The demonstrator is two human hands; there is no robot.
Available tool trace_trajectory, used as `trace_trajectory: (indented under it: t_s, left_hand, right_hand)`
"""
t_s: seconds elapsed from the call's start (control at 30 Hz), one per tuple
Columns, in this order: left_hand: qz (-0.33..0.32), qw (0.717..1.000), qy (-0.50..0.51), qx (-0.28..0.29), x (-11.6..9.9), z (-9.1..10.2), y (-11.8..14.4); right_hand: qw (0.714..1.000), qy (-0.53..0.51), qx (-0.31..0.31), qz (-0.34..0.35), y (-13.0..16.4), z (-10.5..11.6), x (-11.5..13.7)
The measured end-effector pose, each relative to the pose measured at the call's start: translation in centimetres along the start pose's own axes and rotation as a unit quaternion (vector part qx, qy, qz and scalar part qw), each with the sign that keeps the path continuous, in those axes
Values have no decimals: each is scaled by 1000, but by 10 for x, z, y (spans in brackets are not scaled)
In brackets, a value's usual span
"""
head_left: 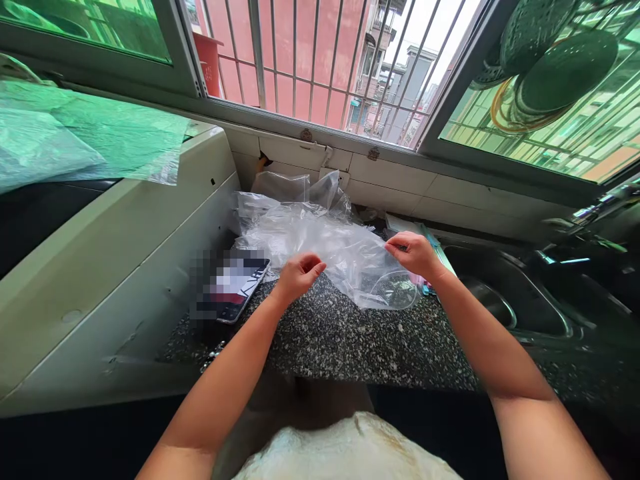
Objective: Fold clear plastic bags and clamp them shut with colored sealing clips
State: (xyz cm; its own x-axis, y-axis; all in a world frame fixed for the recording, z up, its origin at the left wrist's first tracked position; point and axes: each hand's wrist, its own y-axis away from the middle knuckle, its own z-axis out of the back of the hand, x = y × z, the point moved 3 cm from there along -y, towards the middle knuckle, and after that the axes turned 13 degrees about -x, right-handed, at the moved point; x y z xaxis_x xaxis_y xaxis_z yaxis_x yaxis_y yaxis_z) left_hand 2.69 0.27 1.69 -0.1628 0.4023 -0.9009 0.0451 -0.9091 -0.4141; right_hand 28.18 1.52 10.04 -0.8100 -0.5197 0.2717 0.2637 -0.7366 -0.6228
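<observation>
A heap of clear plastic bags (305,230) lies crumpled at the back of the speckled dark countertop (360,347). My left hand (300,275) is at the heap's near left edge, its fingers curled and pressed to the thumb. Whatever may be between those fingertips is too thin to make out. On the other side, my right hand (417,255) pinches what looks like the edge of a clear plastic bag (370,273), its fingertips closed together. The bag's rounded end (397,291) spreads over the counter below the right hand.
A phone (245,287), partly blurred out, lies left of my left forearm. Beside it stands a pale appliance (125,267) with plastic sheeting (100,133) on top. Right of the counter is a metal sink (520,293). A barred window (310,60) is behind.
</observation>
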Motion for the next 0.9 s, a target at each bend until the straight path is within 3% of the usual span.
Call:
trace_trajectory:
  t_s: [0.1,0.23,0.4,0.57,0.9]
  left_hand:
    - [-50,998,-36,-14,-2,0,1]
    - [-61,997,-51,-26,1,0,0]
    - [-38,997,-44,-43,7,2,-2]
    - [27,998,-15,-60,7,5,-3]
    - [65,998,-10,0,7,3,-4]
  right_hand:
    - [1000,-7,0,-3,2,-1,-1]
    - [999,-29,-10,-26,4,2,-6]
    - [989,-77,-62,-105,9,12,-21]
    - [968,-129,-100,-192,15,22,-38]
    - [963,-151,-77,-209,17,23,-39]
